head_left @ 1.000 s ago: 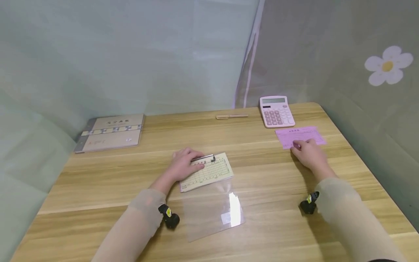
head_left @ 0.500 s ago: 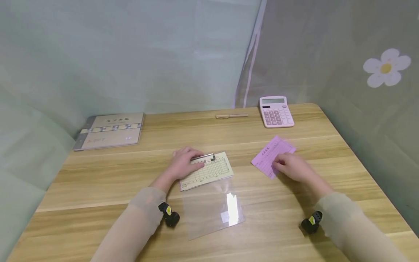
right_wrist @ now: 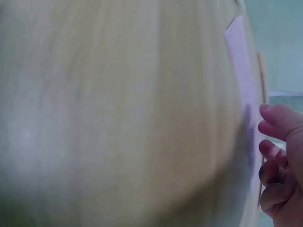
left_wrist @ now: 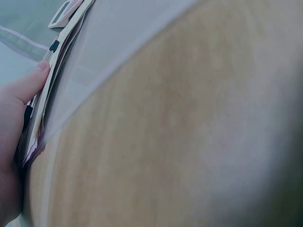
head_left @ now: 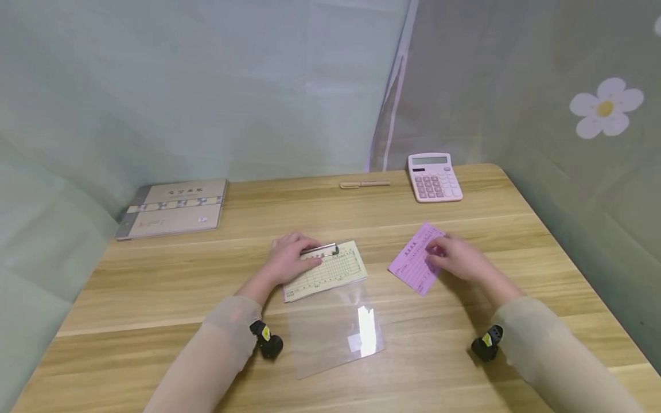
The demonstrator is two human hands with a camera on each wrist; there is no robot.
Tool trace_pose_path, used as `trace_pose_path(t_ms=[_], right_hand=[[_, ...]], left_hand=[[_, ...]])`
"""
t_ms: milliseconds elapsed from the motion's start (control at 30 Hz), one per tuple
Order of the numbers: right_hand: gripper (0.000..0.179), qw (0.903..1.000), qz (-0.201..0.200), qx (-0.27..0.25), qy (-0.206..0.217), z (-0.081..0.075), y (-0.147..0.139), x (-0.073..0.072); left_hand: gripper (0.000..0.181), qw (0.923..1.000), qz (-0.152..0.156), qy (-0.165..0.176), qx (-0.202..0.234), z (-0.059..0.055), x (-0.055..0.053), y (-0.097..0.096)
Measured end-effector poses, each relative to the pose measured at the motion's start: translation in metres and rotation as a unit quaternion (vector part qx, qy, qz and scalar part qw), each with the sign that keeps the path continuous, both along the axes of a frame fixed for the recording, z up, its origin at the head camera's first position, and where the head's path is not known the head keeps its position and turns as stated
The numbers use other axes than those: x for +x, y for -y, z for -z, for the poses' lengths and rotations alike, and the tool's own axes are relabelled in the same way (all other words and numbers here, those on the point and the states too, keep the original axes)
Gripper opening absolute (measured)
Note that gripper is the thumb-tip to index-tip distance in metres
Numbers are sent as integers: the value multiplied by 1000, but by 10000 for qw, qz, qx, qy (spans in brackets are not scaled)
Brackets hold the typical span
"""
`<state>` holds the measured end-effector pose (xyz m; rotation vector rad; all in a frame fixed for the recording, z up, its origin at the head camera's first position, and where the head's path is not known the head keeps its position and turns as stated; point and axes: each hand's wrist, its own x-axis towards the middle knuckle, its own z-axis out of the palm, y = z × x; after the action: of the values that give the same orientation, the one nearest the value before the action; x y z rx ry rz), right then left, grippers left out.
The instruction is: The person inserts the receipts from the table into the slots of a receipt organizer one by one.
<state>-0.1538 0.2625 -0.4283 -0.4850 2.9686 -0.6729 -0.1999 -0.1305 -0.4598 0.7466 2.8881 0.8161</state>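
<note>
My left hand (head_left: 293, 259) rests over the metal clip (head_left: 321, 250) of a clear clipboard (head_left: 330, 344), gripping its top end. Its thumb (left_wrist: 35, 82) lies on the papers, while most of the other fingers are hidden. Cream printed forms (head_left: 330, 272) sit under the clip, covering the clipboard's upper part. To the right, a pink printed slip (head_left: 415, 267) lies turned at an angle on the table. My right hand (head_left: 457, 258) is over the slip's right edge, fingers loosely bent and fingertips close above the paper. In the right wrist view, the slip (right_wrist: 242, 66) lies flat beside those fingers.
A pale pink calculator (head_left: 435, 178) and a capped pen (head_left: 365, 184) lie along the back of the wooden table (head_left: 155, 287). A beige account book (head_left: 175, 207) is at the back left. Fabric curtains (head_left: 232, 86) hang behind the table and at its sides.
The pink slip has slid left and nearer from below the calculator and turned at an angle, with my right hand travelling along. My left hand stays at the clipboard's clip.
</note>
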Motion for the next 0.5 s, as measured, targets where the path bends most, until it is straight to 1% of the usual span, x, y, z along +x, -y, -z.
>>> trace_pose_path(t_ms=[67, 167, 267, 333, 433, 500], right_hand=[[30, 9999, 2, 133, 25, 3, -2, 0], [32, 10000, -28, 95, 8, 6, -3, 3], [31, 9998, -175, -24, -60, 8, 0, 7], [30, 9995, -302, -18, -51, 8, 3, 10], [29, 9988, -467, 73, 83, 7, 7, 16], [30, 9986, -474, 72, 207, 5, 10, 18]], left_hand=[[45, 10000, 35, -30, -23, 1, 0, 0], [45, 10000, 45, -66, 1, 2, -1, 0], [44, 10000, 25, -79, 48, 1, -1, 0], [43, 10000, 14, -54, 33, 1, -1, 1], [43, 10000, 32, -18, -13, 1, -1, 1], [43, 10000, 41, -3, -24, 1, -1, 1]])
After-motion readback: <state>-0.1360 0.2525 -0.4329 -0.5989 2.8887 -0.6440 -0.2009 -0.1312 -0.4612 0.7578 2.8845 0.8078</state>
